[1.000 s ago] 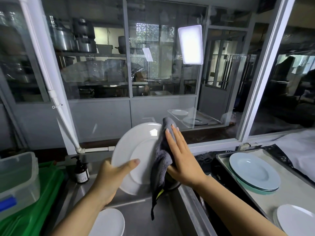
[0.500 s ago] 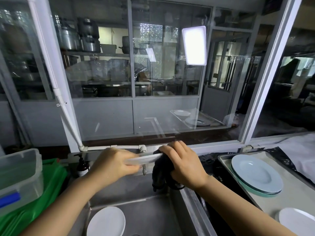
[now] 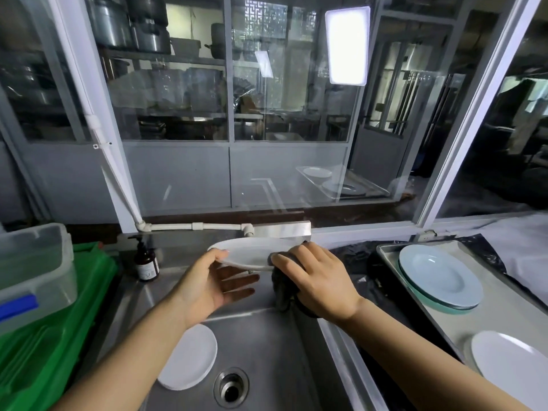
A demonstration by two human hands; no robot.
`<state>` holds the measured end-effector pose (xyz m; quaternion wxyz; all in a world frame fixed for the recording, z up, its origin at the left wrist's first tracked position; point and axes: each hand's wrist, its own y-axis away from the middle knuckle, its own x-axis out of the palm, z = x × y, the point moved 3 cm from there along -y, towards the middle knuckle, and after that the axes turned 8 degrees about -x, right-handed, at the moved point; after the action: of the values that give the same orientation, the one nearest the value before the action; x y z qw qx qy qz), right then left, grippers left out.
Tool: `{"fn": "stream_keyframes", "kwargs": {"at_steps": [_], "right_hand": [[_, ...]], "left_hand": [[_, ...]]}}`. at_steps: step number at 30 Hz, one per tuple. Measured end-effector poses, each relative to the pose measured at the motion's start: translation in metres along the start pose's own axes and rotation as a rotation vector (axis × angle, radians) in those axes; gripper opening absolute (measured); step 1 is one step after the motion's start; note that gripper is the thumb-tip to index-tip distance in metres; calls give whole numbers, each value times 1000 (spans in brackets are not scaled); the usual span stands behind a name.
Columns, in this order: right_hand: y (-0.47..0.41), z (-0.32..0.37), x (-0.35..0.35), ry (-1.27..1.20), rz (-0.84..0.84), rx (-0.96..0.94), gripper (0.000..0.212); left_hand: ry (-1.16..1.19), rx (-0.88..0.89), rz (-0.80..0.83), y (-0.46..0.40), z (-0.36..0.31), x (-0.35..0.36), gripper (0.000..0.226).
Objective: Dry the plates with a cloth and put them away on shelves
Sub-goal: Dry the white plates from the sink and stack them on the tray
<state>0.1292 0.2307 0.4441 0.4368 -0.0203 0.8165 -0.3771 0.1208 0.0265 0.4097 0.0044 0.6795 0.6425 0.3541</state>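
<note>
A white plate (image 3: 252,253) is held nearly flat above the steel sink (image 3: 267,345). My left hand (image 3: 212,287) is under its left side, thumb on the rim and fingers stretched out beneath. My right hand (image 3: 320,280) grips the plate's right edge through a dark grey cloth (image 3: 283,295), which hangs down below the hand. Another white plate (image 3: 188,357) lies in the sink basin beside the drain (image 3: 231,388). To the right, a metal tray (image 3: 474,321) carries a short stack of pale blue plates (image 3: 440,277) and a white plate (image 3: 510,369).
A brown pump bottle (image 3: 145,259) stands at the sink's back left. A clear plastic tub (image 3: 32,271) sits on green crates (image 3: 44,345) at the left. A white pipe (image 3: 195,226) runs along the window ledge. Glass partitions close off the far side.
The plate has gone from upright and facing me to lying nearly flat. My right hand moved from pressing the cloth on its face to gripping its right edge; my left fingers slid underneath.
</note>
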Motion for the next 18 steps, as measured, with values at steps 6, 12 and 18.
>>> {"fn": "stream_keyframes", "kwargs": {"at_steps": [6, 12, 18], "right_hand": [[31, -3, 15, -367, 269, 121, 86], [17, -14, 12, -553, 36, 365, 77], [23, 14, 58, -457, 316, 429, 78]], "left_hand": [[79, -66, -13, 3, 14, -14, 32], [-63, -58, 53, 7, 31, -17, 42], [-77, 17, 103, 12, 40, -4, 47]]}}
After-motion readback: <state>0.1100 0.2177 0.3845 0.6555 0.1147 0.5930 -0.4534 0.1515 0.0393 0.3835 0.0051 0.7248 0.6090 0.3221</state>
